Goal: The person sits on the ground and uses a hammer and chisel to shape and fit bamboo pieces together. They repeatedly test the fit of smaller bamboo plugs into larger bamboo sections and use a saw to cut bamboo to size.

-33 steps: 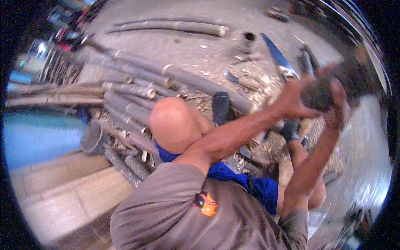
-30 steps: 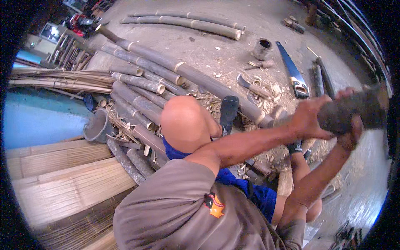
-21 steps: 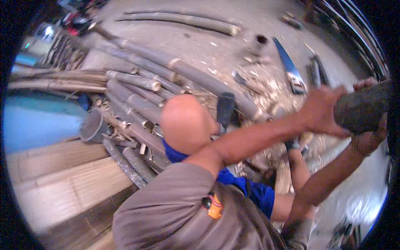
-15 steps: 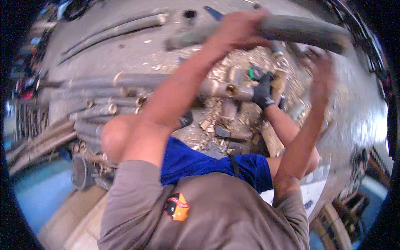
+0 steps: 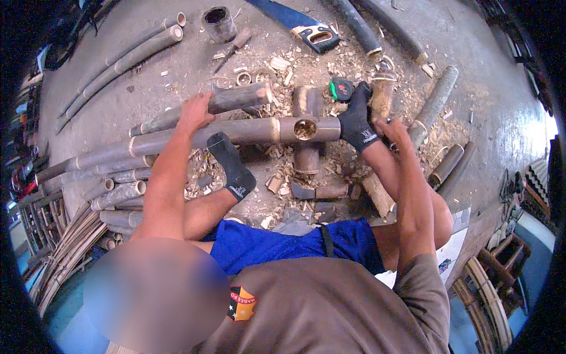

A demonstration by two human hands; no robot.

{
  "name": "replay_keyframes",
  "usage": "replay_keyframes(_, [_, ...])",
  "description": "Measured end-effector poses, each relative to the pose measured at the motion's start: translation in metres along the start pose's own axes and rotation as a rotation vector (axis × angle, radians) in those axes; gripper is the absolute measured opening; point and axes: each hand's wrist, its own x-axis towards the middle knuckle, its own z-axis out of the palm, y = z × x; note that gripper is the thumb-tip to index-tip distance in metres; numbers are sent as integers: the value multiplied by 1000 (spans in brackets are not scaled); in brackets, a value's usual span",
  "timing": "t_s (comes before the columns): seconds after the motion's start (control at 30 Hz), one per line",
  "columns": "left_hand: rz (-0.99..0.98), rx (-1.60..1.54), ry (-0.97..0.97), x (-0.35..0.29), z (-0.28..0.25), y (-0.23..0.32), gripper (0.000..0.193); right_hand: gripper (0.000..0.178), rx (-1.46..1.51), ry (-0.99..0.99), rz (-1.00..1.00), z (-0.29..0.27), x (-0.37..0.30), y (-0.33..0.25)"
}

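Observation:
My left hand (image 5: pixel 197 112) is closed around a short bamboo length (image 5: pixel 242 99), lying just beyond a long bamboo pole (image 5: pixel 206 131). A round opening is cut in the pole near its right end. Under the pole, a short bamboo block (image 5: pixel 306 159) lies crosswise. My feet in black socks (image 5: pixel 355 121) rest against the pole, one at its right end. Low on the right, my right hand (image 5: pixel 395 133) has curled fingers beside an upright-pointing bamboo piece (image 5: pixel 383 97); what it grips, if anything, is hidden.
A handsaw (image 5: pixel 300 26), a dark can (image 5: pixel 219 25), a chisel-like tool (image 5: pixel 233 50) and a green-black tape measure (image 5: pixel 342 89) lie ahead among wood chips. A hatchet-like tool (image 5: pixel 318 190) is between my legs. More bamboo poles (image 5: pixel 124 192) are stacked left.
My left hand has come down and leftward with the bamboo length, which was raised across the far right. My right hand, raised with fingers apart, has dropped beside my right foot.

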Motion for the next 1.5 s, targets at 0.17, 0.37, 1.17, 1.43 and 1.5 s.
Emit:
replay_keyframes(0.17, [152,-31,134,3,-8,32,73,56,73,26,-184,57,30,43])
replay_keyframes(0.37, [508,-211,-103,-15,-23,170,79,45,47,-24,-269,48,49,29])
replay_keyframes(1.17, [-22,-353,776,193,-10,90,38,55,-37,-46,-48,-9,-1,-36])
replay_keyframes(1.43, [-246,-346,607,238,27,72,46,63,27,-5,-11,11,16,-10])
replay_keyframes(1.5, [-212,-484,620,225,14,79,48,65,-19,8,-52,4,8,-24])
